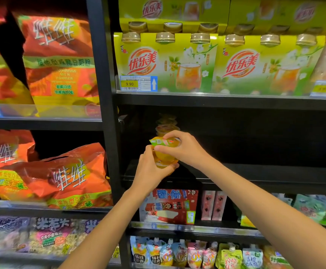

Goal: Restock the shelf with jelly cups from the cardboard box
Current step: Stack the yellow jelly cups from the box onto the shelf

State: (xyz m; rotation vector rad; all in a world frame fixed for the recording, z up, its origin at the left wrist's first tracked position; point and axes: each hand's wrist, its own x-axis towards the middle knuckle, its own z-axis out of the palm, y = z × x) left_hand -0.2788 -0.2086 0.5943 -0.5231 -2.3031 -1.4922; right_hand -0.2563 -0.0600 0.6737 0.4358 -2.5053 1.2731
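- Hands meet at the front edge of a dark middle shelf (255, 171), both holding yellow jelly cups.
- Left hand (150, 171) grips the lower jelly cup (163, 162) from below and from its left side, fingers curled round its clear yellow body.
- Right hand (183, 148) grips the upper jelly cup (165, 142) from the right, fingers curled over its green foil lid; this cup sits directly on top of the lower one, touching it.
- Behind the hands, further back on the same shelf, a stack of jelly cups (167, 123) rises in shadow; how many it holds cannot be told.
- Yellow-green milk tea multipacks (166, 65) fill the shelf above, with a price tag (137, 83) reading 9.90 at its edge.
- Orange soy milk powder bags (61, 61) fill the bay to the left.
- Red snack box (170, 206) stands on the shelf just below the hands, and drink pouches (197, 255) line the lowest row.
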